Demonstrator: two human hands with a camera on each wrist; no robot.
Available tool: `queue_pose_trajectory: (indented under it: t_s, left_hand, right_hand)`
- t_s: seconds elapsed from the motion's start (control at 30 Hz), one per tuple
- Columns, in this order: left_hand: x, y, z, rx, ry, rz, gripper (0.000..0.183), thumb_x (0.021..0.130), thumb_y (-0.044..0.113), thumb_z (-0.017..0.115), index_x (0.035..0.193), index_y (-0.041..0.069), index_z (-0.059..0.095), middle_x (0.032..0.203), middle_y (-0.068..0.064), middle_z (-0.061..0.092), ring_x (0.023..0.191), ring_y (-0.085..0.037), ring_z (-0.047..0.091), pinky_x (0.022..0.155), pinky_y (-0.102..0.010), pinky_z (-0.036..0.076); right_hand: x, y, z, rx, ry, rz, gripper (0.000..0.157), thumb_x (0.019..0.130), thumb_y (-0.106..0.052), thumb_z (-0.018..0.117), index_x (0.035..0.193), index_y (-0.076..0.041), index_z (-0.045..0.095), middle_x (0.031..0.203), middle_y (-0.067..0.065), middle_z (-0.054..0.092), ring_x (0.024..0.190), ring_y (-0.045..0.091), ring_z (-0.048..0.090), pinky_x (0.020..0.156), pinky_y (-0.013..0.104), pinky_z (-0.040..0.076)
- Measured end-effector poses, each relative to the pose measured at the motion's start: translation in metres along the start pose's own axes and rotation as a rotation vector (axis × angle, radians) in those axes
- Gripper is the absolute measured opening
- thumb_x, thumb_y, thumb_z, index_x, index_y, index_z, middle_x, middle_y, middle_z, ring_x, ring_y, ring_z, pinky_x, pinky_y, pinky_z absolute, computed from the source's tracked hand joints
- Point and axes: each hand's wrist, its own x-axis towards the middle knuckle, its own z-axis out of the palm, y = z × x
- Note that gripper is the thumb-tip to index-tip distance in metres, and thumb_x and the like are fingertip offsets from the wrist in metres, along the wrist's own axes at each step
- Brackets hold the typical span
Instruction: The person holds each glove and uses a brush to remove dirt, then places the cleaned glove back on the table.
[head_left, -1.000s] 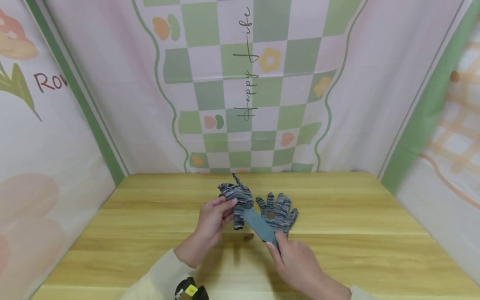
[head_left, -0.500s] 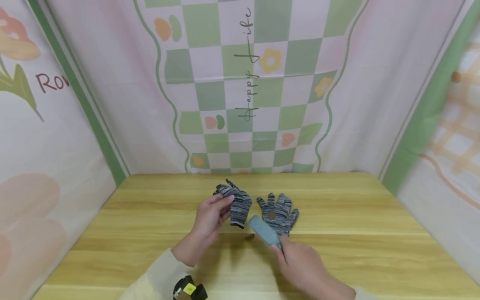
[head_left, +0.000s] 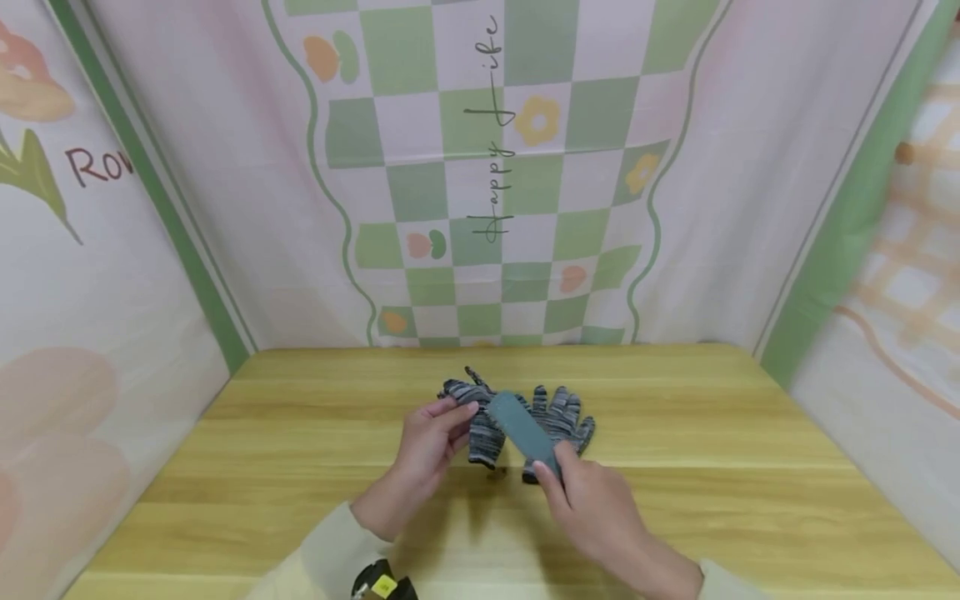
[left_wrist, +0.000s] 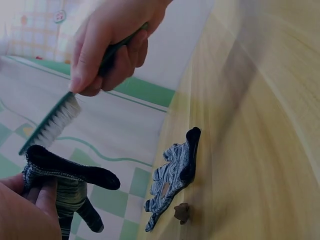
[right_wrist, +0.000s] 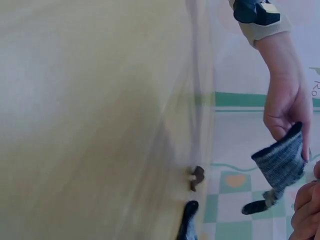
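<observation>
In the head view, my left hand (head_left: 429, 442) pinches a grey-and-black knit glove (head_left: 486, 442) above the table, its cuff hanging down. My right hand (head_left: 603, 512) grips a brush by its handle. This brush (head_left: 521, 427) has a blue-green back, and white bristles (left_wrist: 59, 122) show in the left wrist view. Its front end is right at the held glove; whether the bristles touch the knit I cannot tell. Flat on the table lies a second matching glove (head_left: 564, 417), partly covered by the brush. A brown patch (left_wrist: 165, 188) marks that glove in the left wrist view.
A small dark brown lump (left_wrist: 181, 213) sits on the wooden table (head_left: 300, 467), near the lying glove's cuff. Printed fabric with green checks (head_left: 480, 192) hangs behind the table, and more fabric stands on both sides.
The brush dropped away from the held glove half a second ago, then came up and left to it again. The held glove shifted slightly right and down. Both grips stayed the same.
</observation>
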Motion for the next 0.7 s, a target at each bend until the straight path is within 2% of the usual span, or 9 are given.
queue_pose_trajectory:
  t_s: [0.2, 0.3, 0.5, 0.7]
  left_hand:
    - [0.000, 0.000, 0.001, -0.001, 0.004, 0.015, 0.034, 0.086, -0.006, 0.066, 0.062, 0.011, 0.049, 0.069, 0.001, 0.060, 0.060, -0.008, 0.060, 0.062, -0.021, 0.056]
    - [-0.001, 0.001, 0.000, -0.002, 0.019, 0.013, 0.029, 0.086, -0.007, 0.065, 0.065, 0.009, 0.054, 0.073, -0.001, 0.063, 0.062, -0.009, 0.063, 0.064, -0.022, 0.057]
    - [0.001, 0.004, 0.001, -0.031, 0.043, 0.029, 0.011, 0.086, -0.006, 0.066, 0.081, 0.004, 0.066, 0.078, -0.005, 0.069, 0.067, -0.011, 0.067, 0.067, -0.023, 0.058]
    - [0.003, 0.005, 0.000, -0.023, 0.058, 0.030, 0.008, 0.086, -0.006, 0.066, 0.088, 0.001, 0.068, 0.079, -0.005, 0.070, 0.067, -0.011, 0.067, 0.067, -0.023, 0.058]
  right_hand:
    - [-0.003, 0.001, 0.008, 0.000, -0.023, -0.013, 0.017, 0.100, -0.023, 0.056, 0.086, -0.016, 0.050, 0.056, -0.010, 0.037, 0.043, 0.005, 0.032, 0.039, 0.021, 0.029]
    - [-0.003, 0.003, 0.010, -0.008, -0.018, -0.022, 0.016, 0.099, -0.023, 0.057, 0.087, -0.015, 0.050, 0.056, -0.009, 0.037, 0.043, 0.005, 0.032, 0.039, 0.022, 0.029]
    - [-0.006, 0.004, 0.012, -0.050, -0.044, -0.013, 0.017, 0.099, -0.023, 0.057, 0.086, -0.014, 0.050, 0.055, -0.010, 0.037, 0.043, 0.004, 0.032, 0.039, 0.021, 0.030]
    - [-0.007, 0.004, 0.014, -0.062, -0.051, -0.015, 0.016, 0.100, -0.023, 0.056, 0.088, -0.014, 0.051, 0.055, -0.010, 0.037, 0.044, 0.005, 0.033, 0.040, 0.022, 0.031]
